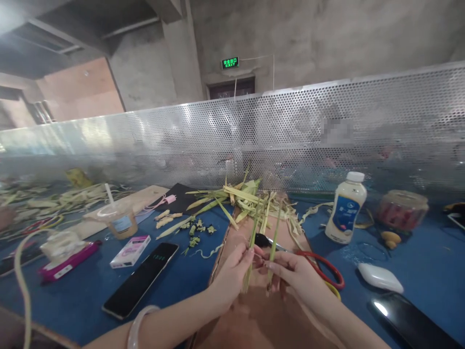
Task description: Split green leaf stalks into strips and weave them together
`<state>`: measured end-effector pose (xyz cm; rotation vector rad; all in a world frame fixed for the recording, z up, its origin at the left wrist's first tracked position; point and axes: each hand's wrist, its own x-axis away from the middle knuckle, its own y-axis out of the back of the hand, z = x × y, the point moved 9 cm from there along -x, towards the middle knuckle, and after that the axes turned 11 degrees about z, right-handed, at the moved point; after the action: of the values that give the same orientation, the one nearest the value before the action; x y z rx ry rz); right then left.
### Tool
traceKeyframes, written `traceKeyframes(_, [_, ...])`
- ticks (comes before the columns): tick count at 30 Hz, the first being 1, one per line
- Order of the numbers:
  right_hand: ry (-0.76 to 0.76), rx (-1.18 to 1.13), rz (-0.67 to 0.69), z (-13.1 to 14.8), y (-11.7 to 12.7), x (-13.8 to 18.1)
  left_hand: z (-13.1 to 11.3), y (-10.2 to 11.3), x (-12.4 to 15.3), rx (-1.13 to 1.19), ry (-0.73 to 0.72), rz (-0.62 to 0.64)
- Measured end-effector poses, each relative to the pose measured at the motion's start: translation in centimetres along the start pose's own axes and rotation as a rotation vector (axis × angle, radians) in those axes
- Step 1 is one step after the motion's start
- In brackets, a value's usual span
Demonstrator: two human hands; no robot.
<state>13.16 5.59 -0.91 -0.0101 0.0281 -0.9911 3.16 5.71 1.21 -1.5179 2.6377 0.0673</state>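
My left hand (232, 271) pinches a narrow green leaf strip (255, 223) that stands nearly upright. Close beside it, my right hand (290, 271) is closed on a second green leaf strip (276, 230). Both hands are over a brown cardboard sheet (241, 235), with the fingertips close together. Beyond them lies a pile of green and yellowish leaf strips (249, 198). Scissors with red handles (334, 278) rest by my right hand, partly covered by it. Small knotted green pieces (196, 230) are on the blue table to the left.
On the left are a black phone (141, 281), a small white-pink box (130, 252), a tissue pack (69, 261) and a drink cup with a straw (121, 223). A white bottle (345, 211), a jar (403, 211), a white case (380, 277) and a dark phone (414, 320) stand or lie right. A perforated metal screen (290, 131) runs behind.
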Motion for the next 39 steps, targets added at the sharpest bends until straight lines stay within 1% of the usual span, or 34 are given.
traceKeyframes(2, [0.001,0.085,-0.064,0.0,0.7,0.1,0.2,-0.4,0.0,-0.001,-0.005,0.027])
traceKeyframes(4, [0.017,0.159,-0.13,0.3,1.2,0.4,0.2,-0.5,0.0,-0.024,-0.013,0.023])
traceKeyframes(6, [0.043,0.206,-0.19,0.6,1.6,0.6,0.0,-0.3,-0.1,-0.046,-0.023,-0.004])
traceKeyframes(8, [0.062,0.229,-0.219,0.6,1.7,0.8,-0.2,0.2,-0.2,-0.049,-0.033,-0.049])
traceKeyframes(10, [0.059,0.263,-0.212,0.2,1.6,0.6,-0.3,0.6,-0.4,-0.049,-0.04,-0.079])
traceKeyframes(12, [0.067,0.323,-0.184,0.1,1.2,0.4,-0.6,0.6,-0.7,-0.07,-0.052,-0.066])
traceKeyframes(14, [0.105,0.363,-0.171,0.3,1.0,0.2,-0.8,0.3,-0.9,-0.105,-0.069,-0.022])
traceKeyframes(18, [0.175,0.344,-0.225,0.8,1.3,0.4,-1.0,-0.7,-0.9,-0.127,-0.092,0.085])
traceKeyframes(21, [0.193,0.329,-0.163,0.9,0.9,0.3,-1.0,-1.5,-0.8,-0.118,-0.084,0.173])
traceKeyframes(23, [0.209,0.331,-0.132,1.0,0.7,0.3,-0.9,-1.8,-0.7,-0.134,-0.075,0.201])
traceKeyframes(27, [0.239,0.378,-0.159,1.5,1.0,0.6,-0.8,-1.6,-0.8,-0.171,-0.072,0.191])
traceKeyframes(29, [0.228,0.349,-0.158,1.3,1.0,0.5,-0.6,-1.5,-0.9,-0.169,-0.069,0.192])
traceKeyframes(32, [0.2,0.279,-0.134,0.9,0.7,0.3,-0.4,-1.6,-1.0,-0.187,-0.065,0.207])
traceKeyframes(36, [0.146,0.219,-0.078,0.2,0.0,0.0,-0.6,-1.4,-1.0,-0.251,-0.091,0.201])
traceKeyframes(39, [0.127,0.182,-0.057,-0.1,-0.3,-0.1,-0.7,-1.5,-0.9,-0.247,-0.091,0.221])
